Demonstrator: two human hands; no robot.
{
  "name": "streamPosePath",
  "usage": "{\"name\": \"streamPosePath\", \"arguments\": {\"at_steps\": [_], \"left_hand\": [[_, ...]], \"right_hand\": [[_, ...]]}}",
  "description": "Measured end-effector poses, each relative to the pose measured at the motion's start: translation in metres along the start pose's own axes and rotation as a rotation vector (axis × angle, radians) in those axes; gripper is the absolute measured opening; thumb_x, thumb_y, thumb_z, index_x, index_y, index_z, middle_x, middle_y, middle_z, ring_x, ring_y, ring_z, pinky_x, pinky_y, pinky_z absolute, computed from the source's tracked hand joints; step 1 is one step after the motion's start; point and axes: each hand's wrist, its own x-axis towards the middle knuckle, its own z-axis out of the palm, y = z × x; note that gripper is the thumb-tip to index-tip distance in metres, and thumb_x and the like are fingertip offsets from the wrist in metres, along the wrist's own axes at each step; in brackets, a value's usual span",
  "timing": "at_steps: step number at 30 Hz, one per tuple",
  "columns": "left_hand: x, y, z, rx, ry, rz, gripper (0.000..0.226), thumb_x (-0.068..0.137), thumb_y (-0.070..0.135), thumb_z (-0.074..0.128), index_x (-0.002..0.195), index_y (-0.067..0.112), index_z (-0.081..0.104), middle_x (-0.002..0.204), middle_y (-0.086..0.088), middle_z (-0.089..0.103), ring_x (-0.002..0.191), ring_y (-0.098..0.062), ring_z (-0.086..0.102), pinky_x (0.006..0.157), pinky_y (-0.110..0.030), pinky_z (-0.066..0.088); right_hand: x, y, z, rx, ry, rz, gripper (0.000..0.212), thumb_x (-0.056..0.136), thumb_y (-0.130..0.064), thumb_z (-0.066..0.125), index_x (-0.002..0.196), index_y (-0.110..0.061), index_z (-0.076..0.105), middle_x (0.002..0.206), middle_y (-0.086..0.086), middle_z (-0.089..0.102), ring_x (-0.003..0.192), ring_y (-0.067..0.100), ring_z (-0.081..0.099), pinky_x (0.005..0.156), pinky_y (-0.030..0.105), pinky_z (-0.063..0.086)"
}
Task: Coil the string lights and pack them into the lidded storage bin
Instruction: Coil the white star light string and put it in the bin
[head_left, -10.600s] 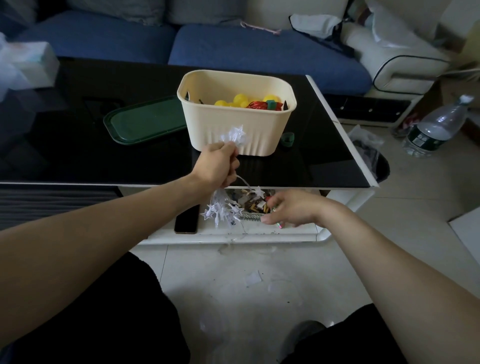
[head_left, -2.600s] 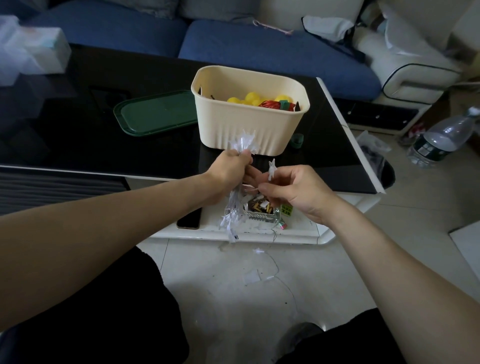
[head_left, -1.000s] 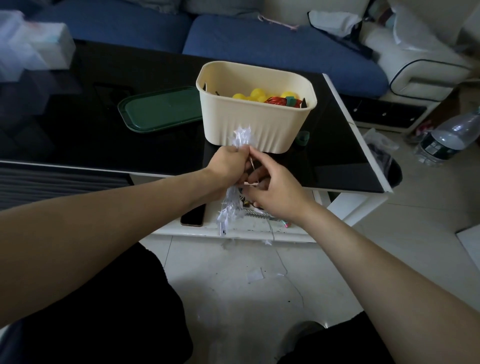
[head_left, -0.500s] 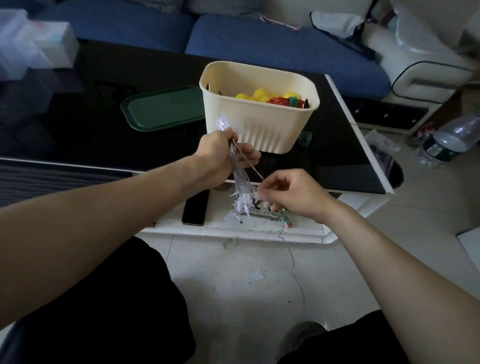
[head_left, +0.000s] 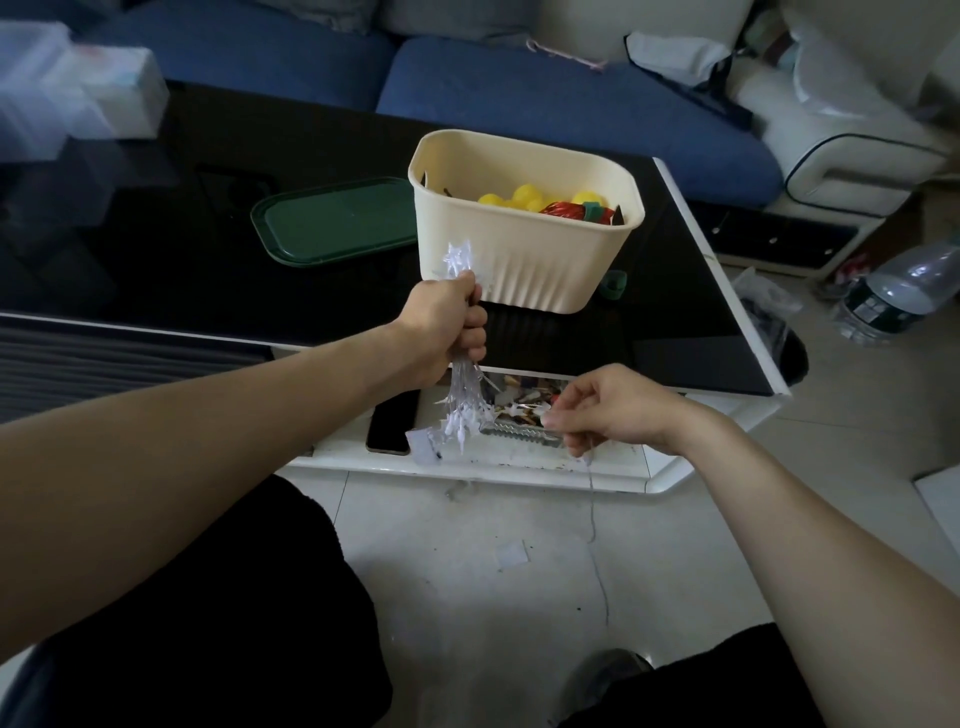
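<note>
Gripped in left hand (head_left: 445, 326): one string-light bundle (head_left: 464, 408); one bin (head_left: 524, 223).

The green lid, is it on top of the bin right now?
No, the green lid lies flat on the black table beside the open cream bin.

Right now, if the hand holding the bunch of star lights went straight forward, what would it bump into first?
Probably the cream bin. The left hand grips the string lights just in front of the bin's ribbed near wall, with stars poking up against it. Depth is hard to judge, but nothing else shows between them.
</note>
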Motion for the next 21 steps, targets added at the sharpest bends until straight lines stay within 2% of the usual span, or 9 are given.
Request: {"name": "streamPosePath", "arguments": {"at_steps": [3,6,8,11,13,15,19,21], "left_hand": [[-0.001,-0.002,0.003,0.012,0.003,-0.012,0.038,0.107,0.029,0.034,0.071,0.019,0.039,0.047,0.005,0.03,0.038,-0.012,0.024,0.041,-0.021,0.028],[-0.003,-0.002,0.008,-0.023,0.009,-0.02,0.038,0.106,0.028,0.034,0.07,0.018,0.038,0.049,0.003,0.03,0.037,-0.013,0.026,0.043,-0.021,0.03],[-0.004,-0.001,0.012,-0.064,0.017,-0.025,0.036,0.106,0.025,0.033,0.071,0.016,0.038,0.055,-0.002,0.031,0.038,-0.016,0.031,0.046,-0.024,0.037],[-0.006,-0.001,0.018,-0.122,0.023,-0.042,0.031,0.105,0.02,0.034,0.076,0.01,0.04,0.059,-0.009,0.039,0.046,-0.022,0.042,0.057,-0.039,0.056],[-0.006,-0.003,0.021,-0.128,0.008,-0.052,0.028,0.105,0.016,0.033,0.08,0.008,0.04,0.062,-0.013,0.043,0.052,-0.026,0.048,0.07,-0.05,0.058],[-0.006,-0.007,0.023,-0.08,-0.014,-0.058,0.025,0.105,0.013,0.032,0.082,0.007,0.041,0.066,-0.016,0.046,0.06,-0.029,0.053,0.079,-0.056,0.055],[-0.004,-0.012,0.025,0.074,-0.016,-0.064,0.019,0.104,0.012,0.033,0.093,0.003,0.047,0.078,-0.02,0.058,0.085,-0.039,0.063,0.087,-0.063,0.053],[-0.003,-0.014,0.026,0.124,-0.02,-0.102,0.016,0.104,0.009,0.033,0.106,-0.001,0.046,0.085,-0.025,0.061,0.086,-0.041,0.064,0.085,-0.065,0.053]], "right_hand": [[0.002,-0.004,0.001,0.049,0.016,-0.03,0.023,0.091,-0.026,0.073,0.087,-0.004,0.071,0.063,0.003,0.065,0.066,0.02,0.063,0.081,0.043,0.058],[0.004,-0.007,0.003,0.085,0.023,-0.042,0.016,0.098,-0.011,0.062,0.09,-0.001,0.072,0.065,0.003,0.062,0.066,0.021,0.057,0.079,0.043,0.056],[0.004,-0.01,0.008,0.038,0.013,-0.05,0.017,0.097,-0.003,0.06,0.09,-0.006,0.074,0.072,0.004,0.064,0.069,0.02,0.057,0.076,0.038,0.054],[0.004,-0.013,0.015,-0.101,0.048,-0.076,0.026,0.096,0.001,0.058,0.091,-0.016,0.076,0.082,0.004,0.071,0.068,0.014,0.06,0.075,0.035,0.056],[0.004,-0.015,0.017,-0.143,0.093,-0.121,0.019,0.094,0.001,0.062,0.092,-0.014,0.073,0.079,0.002,0.073,0.064,0.012,0.064,0.076,0.039,0.059],[0.004,-0.015,0.018,-0.116,0.131,-0.149,0.01,0.09,-0.001,0.069,0.088,-0.01,0.066,0.071,0.004,0.074,0.061,0.013,0.069,0.076,0.046,0.061],[0.003,-0.018,0.02,-0.057,0.242,-0.207,0.034,0.083,0.002,0.076,0.072,-0.011,0.046,0.067,0.015,0.072,0.065,0.032,0.074,0.066,0.049,0.062],[0.004,-0.021,0.023,-0.075,0.289,-0.236,0.043,0.08,0.001,0.079,0.068,-0.013,0.04,0.063,0.014,0.071,0.058,0.029,0.073,0.055,0.039,0.061]]}}
